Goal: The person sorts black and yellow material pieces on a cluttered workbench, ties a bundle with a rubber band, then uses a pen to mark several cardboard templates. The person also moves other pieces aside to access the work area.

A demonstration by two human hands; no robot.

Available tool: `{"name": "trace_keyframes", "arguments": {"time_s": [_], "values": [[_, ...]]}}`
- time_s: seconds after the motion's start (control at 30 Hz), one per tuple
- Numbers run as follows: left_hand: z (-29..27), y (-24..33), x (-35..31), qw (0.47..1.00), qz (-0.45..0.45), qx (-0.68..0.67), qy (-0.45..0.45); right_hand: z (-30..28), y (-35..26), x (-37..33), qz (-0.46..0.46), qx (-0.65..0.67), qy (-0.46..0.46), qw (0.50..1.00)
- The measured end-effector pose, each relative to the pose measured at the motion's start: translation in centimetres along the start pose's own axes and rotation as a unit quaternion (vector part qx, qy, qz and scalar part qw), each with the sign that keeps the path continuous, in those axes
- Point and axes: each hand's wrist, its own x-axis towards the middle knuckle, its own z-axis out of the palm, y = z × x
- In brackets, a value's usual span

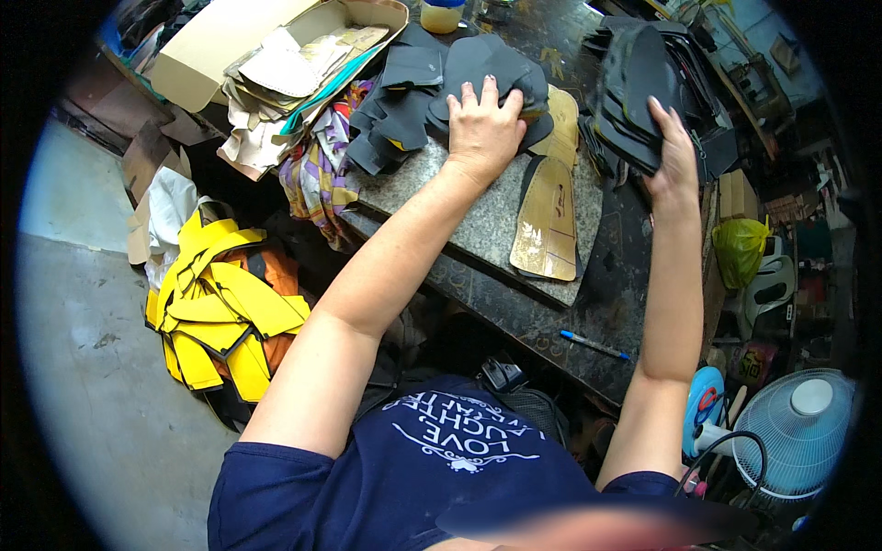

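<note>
My left hand point(482, 129) lies with its fingers spread on top of a heap of dark grey sole-shaped foam pieces point(487, 60) on a speckled stone slab point(413, 197). My right hand point(678, 151) grips the edge of a stack of black shoe soles point(634, 92), thumb and fingers around its side, tilted up at the right of the table. Between the hands, tan sole-shaped pieces point(547, 220) lie on the slab, the nearer one over a dark layer. Smaller dark offcuts point(390, 115) sit left of my left hand.
A blue pen point(594, 344) lies near the table's front edge. An open cardboard box point(216, 46) with scraps and a patterned cloth point(317, 179) are at the left. Yellow cut pieces point(225, 303) fill a container below. A fan point(799, 436) stands at the lower right.
</note>
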Motion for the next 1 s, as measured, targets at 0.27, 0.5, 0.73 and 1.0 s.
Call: {"name": "trace_keyframes", "arguments": {"time_s": [0.27,0.5,0.73,1.0], "values": [[-0.3,-0.6,0.0,0.999,0.027,-0.010,0.021,3.4,4.0,4.3,0.112,0.229,-0.064,0.965],[-2.3,-0.6,-0.1,0.957,-0.076,-0.274,0.059,6.4,5.1,3.6,0.072,0.082,-0.056,0.992],[-1.0,-1.3,0.0,0.963,-0.136,-0.146,0.181,7.4,9.7,3.3,0.082,-0.152,-0.085,0.981],[-1.7,-0.1,-0.5,0.989,-0.051,-0.112,0.084,6.6,7.6,4.4,0.185,-0.101,-0.132,0.969]]}}
